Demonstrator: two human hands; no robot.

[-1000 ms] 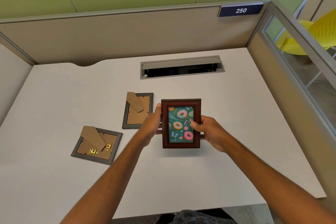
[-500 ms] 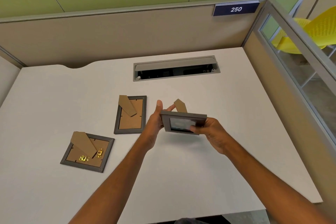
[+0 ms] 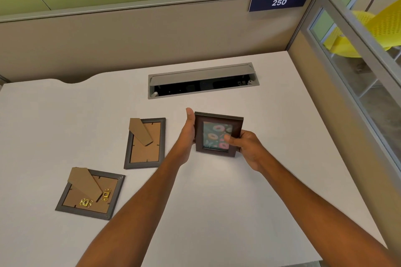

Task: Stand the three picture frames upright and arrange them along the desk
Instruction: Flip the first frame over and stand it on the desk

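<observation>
A dark brown frame with a donut picture is held upright over the middle of the white desk, picture facing me. My left hand grips its left edge and my right hand its lower right corner, thumb on the glass. I cannot tell whether its bottom edge touches the desk. Two grey frames lie face down with cardboard stands showing: one just left of my left hand, the other nearer the front left, with gold hangers on its back.
An open grey cable slot is sunk into the desk behind the held frame. Beige partition walls close the back and right sides, with a glass panel at the right. The desk's front edge is near my elbows.
The brown frame was tipped flat half a second ago with its stand showing; it now stands upright again, facing me, a little farther from me. The two grey frames have not moved.
</observation>
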